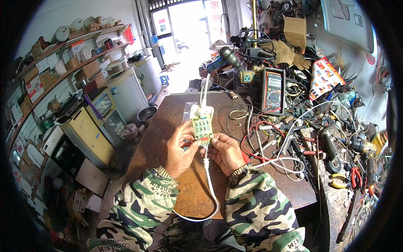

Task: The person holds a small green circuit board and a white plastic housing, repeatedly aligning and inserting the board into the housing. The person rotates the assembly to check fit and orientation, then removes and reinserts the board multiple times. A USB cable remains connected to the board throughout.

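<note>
Crowded workshop [111, 14] around a slotted pale module [202, 126] in two hands

A bright doorway lies far beyond both hands. Beneath them stands a brown wooden bench [151, 138], with a yellowish cabinet [90, 138] well left of the left hand [180, 149]. The camouflage sleeves [142, 201] flank a white cord [207, 166] that loops down between the hands; a cuff catching it could tug the module and perhaps pull a connection loose. A heap of tools and cables [344, 105] crowds the space right of the right hand [228, 153], hampering sideways reach. Beyond that hand stands a multimeter [273, 90], and nearer, loose cables [259, 143] could snag its fingers. The left hand pinches the module's lower left side; the right grips the lower right corner. Thin wires [204, 144] sit between the thumbs, where careless pressure might bend them; their exact seating is too small to tell.
</note>
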A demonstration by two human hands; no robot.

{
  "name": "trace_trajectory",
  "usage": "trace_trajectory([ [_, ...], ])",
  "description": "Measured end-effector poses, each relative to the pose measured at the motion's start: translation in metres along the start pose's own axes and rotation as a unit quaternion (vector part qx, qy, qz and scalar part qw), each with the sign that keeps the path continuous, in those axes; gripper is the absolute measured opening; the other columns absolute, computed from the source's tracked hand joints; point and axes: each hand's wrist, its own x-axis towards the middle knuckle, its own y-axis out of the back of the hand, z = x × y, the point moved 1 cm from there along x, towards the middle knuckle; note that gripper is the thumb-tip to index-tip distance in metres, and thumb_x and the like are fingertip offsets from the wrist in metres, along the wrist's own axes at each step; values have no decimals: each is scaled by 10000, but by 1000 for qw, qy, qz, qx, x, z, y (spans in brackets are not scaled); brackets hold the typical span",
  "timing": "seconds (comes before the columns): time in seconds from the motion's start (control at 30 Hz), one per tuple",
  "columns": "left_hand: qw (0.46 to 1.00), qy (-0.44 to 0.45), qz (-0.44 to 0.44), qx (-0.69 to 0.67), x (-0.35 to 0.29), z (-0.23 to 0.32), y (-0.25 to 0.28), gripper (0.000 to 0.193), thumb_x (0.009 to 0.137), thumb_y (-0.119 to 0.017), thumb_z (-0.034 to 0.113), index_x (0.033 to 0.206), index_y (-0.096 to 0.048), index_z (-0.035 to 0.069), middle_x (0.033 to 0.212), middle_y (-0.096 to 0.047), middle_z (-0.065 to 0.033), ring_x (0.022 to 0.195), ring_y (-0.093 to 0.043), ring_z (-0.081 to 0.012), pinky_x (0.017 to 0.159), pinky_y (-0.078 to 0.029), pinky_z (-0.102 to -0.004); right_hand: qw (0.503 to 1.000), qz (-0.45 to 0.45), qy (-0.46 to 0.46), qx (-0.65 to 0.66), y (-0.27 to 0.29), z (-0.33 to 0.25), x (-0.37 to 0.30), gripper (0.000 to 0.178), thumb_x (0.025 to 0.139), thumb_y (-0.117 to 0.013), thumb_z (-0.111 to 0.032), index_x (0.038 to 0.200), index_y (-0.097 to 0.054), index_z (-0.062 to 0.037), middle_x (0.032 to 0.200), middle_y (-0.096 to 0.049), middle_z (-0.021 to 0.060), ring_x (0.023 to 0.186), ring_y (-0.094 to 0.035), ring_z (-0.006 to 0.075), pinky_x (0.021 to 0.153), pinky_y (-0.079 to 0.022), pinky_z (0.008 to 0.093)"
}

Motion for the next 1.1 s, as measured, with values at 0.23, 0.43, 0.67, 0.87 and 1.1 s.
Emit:
trace_trajectory([
  [0.23,1000,8,-3,-3,-1,2,1,632,831,-703,-15,1405,-440,28,1128,-631,-89,915,-616,-110,723,-515,-235,1000,3,-6,-5,0,-2,0,196,1009,-443,-82,1107,-572,29,1015,-674,136,848,-682,234,784,-567,383],
  [0.43,1000,9,-3,-4,0,3,0,617,827,-702,-23,1390,-456,26,1133,-631,-89,912,-616,-110,725,-516,-237,1000,-2,-1,0,2,0,1,193,1010,-441,-84,1109,-570,20,995,-675,126,813,-676,214,761,-561,359],
  [0.67,1000,11,-4,-16,0,7,-2,612,823,-704,-43,1382,-463,22,1137,-630,-93,910,-613,-109,734,-526,-239,1000,-1,-6,-6,3,0,1,191,1006,-439,-74,1102,-562,36,1015,-672,151,848,-684,249,787,-569,400],
  [0.87,1000,2,-8,-10,0,3,-1,605,827,-706,-44,1378,-465,21,1133,-632,-92,909,-616,-104,722,-527,-232,1000,-6,-9,0,5,0,2,195,1009,-439,-80,1110,-559,35,1022,-672,150,848,-684,246,786,-568,394],
  [1.1,1000,8,-4,14,-1,-3,1,564,835,-706,-32,1354,-489,15,1124,-636,-87,885,-620,-97,705,-528,-231,998,0,27,-53,0,0,-1,189,1011,-463,-95,1103,-577,25,999,-675,123,850,-674,218,776,-556,348],
])
